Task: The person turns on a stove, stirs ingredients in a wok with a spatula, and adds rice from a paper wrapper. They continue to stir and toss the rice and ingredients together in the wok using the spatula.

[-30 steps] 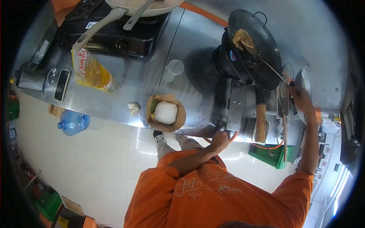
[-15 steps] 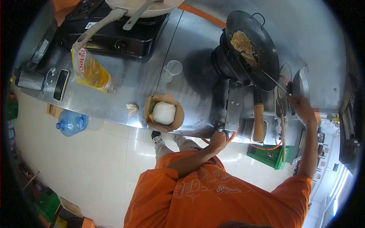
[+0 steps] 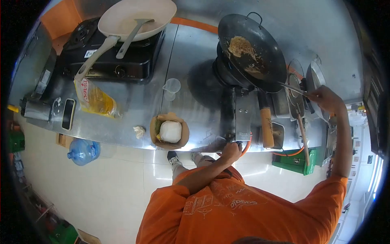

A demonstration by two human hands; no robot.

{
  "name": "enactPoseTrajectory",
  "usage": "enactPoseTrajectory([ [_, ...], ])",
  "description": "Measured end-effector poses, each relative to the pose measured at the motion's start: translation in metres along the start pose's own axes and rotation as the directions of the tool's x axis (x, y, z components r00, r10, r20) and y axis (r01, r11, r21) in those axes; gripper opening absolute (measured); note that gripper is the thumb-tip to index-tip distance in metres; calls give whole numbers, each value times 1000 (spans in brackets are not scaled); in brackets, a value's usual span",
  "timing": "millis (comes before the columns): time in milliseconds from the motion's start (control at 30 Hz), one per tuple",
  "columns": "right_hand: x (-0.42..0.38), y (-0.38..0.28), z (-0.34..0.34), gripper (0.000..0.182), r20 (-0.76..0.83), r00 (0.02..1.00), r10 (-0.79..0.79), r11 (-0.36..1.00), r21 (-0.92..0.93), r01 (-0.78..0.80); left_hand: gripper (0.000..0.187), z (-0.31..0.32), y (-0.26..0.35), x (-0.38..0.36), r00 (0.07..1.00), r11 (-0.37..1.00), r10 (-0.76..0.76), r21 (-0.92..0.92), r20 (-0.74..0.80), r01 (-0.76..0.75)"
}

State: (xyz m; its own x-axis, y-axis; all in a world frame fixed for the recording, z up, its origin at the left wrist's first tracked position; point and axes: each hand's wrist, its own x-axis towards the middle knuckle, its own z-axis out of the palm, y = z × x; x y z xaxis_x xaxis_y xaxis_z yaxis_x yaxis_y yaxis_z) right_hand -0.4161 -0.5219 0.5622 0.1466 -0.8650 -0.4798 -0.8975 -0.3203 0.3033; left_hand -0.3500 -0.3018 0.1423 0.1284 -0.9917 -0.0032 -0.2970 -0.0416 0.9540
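Note:
My right hand is closed around the handle of a metal spatula, whose head lies low inside the black wok. Browned, crumbly food sits in the wok near its far left side. The wok is tilted on a portable gas stove, its wooden handle pointing toward me. At the stove's front edge, my left hand has its fingers closed on the control knob, mostly hidden by them.
Left of the stove stand a takeaway box with a white bun-like item and a clear measuring cup. Farther left are an oil pouch, a phone and a pale pan on another stove. Strainers lie right.
The view has shifted, so the counter appears lower and further left. In the wok, the spatula head has drawn away from the food toward the near side. My left hand stays at the knob.

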Motion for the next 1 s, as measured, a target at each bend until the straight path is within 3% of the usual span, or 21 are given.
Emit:
enactPoseTrajectory([
  [33, 2, -2, 4, 48, -3, 1000, 6, 1000, 12, -6, 46, 1, 1, 2, 1000, 998, -25, -58, -2, 25],
  [100, 13, -10, 16, 50, -165, 951, -262, 965, -43, 258, 47, 2, 2, 3, 999, 993, -45, -108, 4, 45],
  [200, 25, -34, 22, 48, -146, 974, -174, 980, 77, 186, 45, 11, -11, 3, 999, 998, 49, -30, -9, -49],
  [267, 34, -44, 33, 47, -168, 978, -124, 981, 128, 146, 45, 35, -33, 4, 990, 993, -69, 108, 122, 56],
  [400, 55, -41, 63, 44, -256, 962, -96, 967, 207, 151, 46, 16, -15, 4, 986, 994, -88, 70, 143, 79],
  [467, 60, -42, 80, 43, -270, 959, -89, 953, 257, 161, 48, 24, -25, 3, 978, 981, 89, 153, 191, -119],
  [500, 62, -43, 88, 41, -286, 955, -82, 938, 301, 171, 48, 18, -20, 3, 977, 980, 91, 159, 194, -123],
  [567, 66, -42, 110, 41, -348, 935, -64, 941, 290, 173, 48, 3, 0, 4, 946, 978, -205, 91, 253, 187],
  [700, 93, -30, 150, 39, -531, 845, -58, 931, 277, 238, 49, 5, 3, 1, 952, 975, -220, 67, 211, 211],
  [833, 86, -30, 147, 37, -480, 877, -22, 890, 390, 236, 48, 10, -2, -3, 966, 983, -184, 42, 180, 179],
  [900, 81, -35, 143, 34, -310, 936, 166, 813, 581, 49, 46, 16, -15, -3, 961, 987, -149, 91, 234, 131],
  [933, 88, -11, 158, 38, -580, 793, -188, 932, 148, 330, 46, 14, -15, -6, 957, 978, -198, 102, 211, 180],
  [967, 97, 7, 173, 43, -642, 510, -572, 809, -340, 479, 44, 9, -10, -9, 959, 983, -172, 108, 227, 151],
  [1000, 85, -10, 166, 45, -584, 797, -151, 853, 331, 404, 43, -1, -7, -8, 962, 988, -132, 114, 237, 107],
])
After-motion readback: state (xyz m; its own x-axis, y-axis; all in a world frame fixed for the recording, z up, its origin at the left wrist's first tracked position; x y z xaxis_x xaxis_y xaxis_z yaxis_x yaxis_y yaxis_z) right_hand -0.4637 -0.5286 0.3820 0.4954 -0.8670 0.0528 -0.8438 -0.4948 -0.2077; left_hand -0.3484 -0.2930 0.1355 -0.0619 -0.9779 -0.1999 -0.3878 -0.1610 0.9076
